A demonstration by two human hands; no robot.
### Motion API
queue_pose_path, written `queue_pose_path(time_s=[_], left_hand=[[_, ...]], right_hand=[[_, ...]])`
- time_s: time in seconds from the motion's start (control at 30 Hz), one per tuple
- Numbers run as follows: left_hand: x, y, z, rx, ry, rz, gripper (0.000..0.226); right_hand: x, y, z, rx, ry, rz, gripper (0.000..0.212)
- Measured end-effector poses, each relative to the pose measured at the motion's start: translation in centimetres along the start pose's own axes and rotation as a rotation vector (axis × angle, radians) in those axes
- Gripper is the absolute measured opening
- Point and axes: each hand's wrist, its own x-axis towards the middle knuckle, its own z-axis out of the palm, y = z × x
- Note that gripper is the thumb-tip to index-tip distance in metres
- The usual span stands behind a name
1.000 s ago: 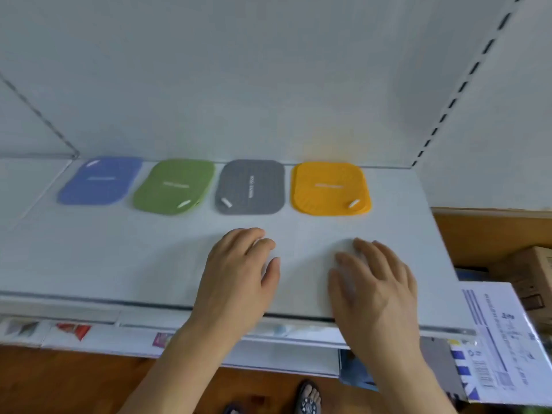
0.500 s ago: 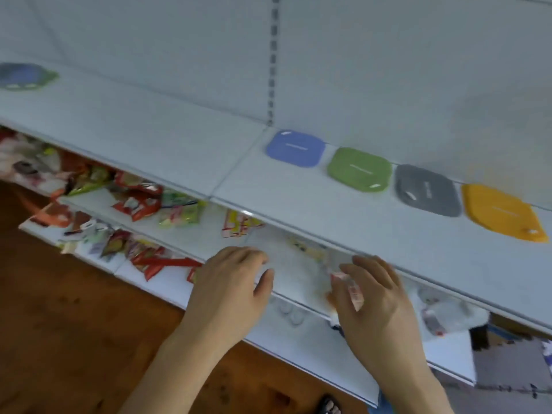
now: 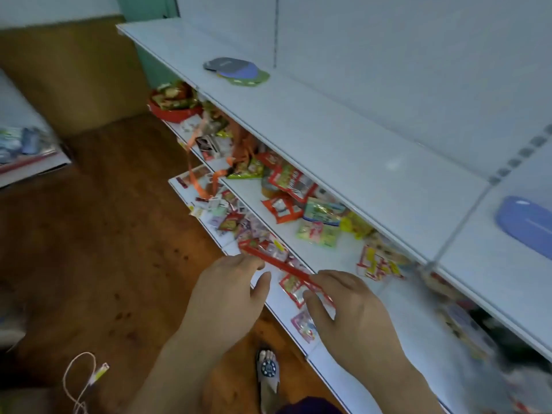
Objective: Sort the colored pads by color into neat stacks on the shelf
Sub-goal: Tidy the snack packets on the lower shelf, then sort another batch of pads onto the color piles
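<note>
Both hands point(image 3: 294, 303) empty, fingers loosely curled, below a smooth white shelf point(image 3: 343, 138) with rounded, overlapping pads point(image 3: 236, 71).

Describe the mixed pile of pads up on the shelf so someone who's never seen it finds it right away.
Follow the top white shelf to its far left end. The mixed pile of pads lies there, near the back wall: grey on top, blue beneath, green lowest, fanned out. The lone blue pad lies far right.

Smooth, faintly glossy white shelf point(image 3: 343, 138); glossy plastic snack packets point(image 3: 286, 186); brown wood-look floor point(image 3: 98, 234).
</note>
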Motion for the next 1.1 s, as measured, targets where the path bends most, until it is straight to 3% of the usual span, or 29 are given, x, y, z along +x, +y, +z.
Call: queue_pose_path(time_s=[0.27, 0.53, 0.83, 1.1], left_hand=[[10.4, -7.6, -5.2, 0.022, 0.05, -0.133, 0.035], [19.0, -16.9, -9.1, -0.015, 0.077, -0.185, 0.033], [32.3, -27.7, -15.4, -0.008, 0.1, 0.007, 0.03], [43.5, -31.2, -17.4, -0.041, 0.072, 0.208, 0.029]], right_hand=[[14.9, -6.0, 3.9, 0.09, -0.009, -0.152, 0.04], [27.7, -12.1, 7.6, 0.023, 0.041, -0.216, 0.032], [39.6, -19.5, 11.7, -0.013, 0.146, -0.108, 0.053], [46.9, -21.5, 13.9, -0.056, 0.324, 0.046, 0.038]])
